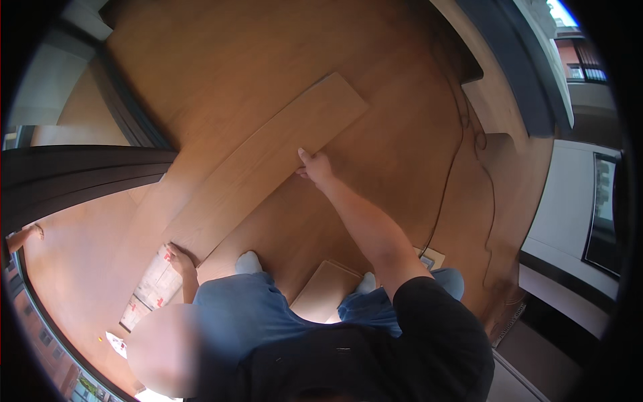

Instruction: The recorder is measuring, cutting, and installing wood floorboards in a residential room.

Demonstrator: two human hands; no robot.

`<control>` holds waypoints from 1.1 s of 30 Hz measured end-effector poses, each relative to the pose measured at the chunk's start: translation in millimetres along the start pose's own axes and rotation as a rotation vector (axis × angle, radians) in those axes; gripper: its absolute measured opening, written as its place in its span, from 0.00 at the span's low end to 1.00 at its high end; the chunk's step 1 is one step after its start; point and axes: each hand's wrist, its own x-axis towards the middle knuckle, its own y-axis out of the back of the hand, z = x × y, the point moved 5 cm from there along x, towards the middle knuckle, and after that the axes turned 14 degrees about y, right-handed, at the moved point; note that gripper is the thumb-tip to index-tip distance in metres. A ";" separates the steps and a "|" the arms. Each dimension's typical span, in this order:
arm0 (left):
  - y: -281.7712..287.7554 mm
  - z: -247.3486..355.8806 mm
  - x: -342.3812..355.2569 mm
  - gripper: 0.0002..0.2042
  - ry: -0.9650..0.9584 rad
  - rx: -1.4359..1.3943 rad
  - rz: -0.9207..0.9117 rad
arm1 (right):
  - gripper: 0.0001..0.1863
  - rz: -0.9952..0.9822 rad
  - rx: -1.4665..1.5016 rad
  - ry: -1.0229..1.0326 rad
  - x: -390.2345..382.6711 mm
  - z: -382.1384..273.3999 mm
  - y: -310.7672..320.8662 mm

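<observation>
A long wood-look floorboard [268, 154] stretches diagonally in front of me, from near my left knee to the far right. My right hand [315, 167] grips its right edge partway along, thumb on top and some fingertips showing below the edge. At the near end, my left hand [181, 260] is closed at the board's corner, its fingers partly hidden. Beside that hand lies a long white pack with red print [149, 285], running on from the board's near end.
A short board piece [327, 288] lies between my feet. Dark cables [444, 181] trail over the wooden floor at right. A dark door frame [87, 171] juts in from the left. Another hand [33, 232] shows at the far left. White cabinets [562, 208] stand at right.
</observation>
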 end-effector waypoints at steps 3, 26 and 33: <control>-43.2 -8.7 9.0 0.40 -0.090 0.090 0.007 | 0.28 0.009 -0.105 -0.004 18.5 15.6 19.9; -30.0 -24.3 22.5 0.41 -0.243 0.443 0.035 | 0.23 -0.082 -0.387 0.027 5.3 19.4 13.7; -9.8 -52.7 73.9 0.30 -0.586 1.198 -0.201 | 0.20 -0.110 -0.189 -0.017 24.1 47.5 -4.7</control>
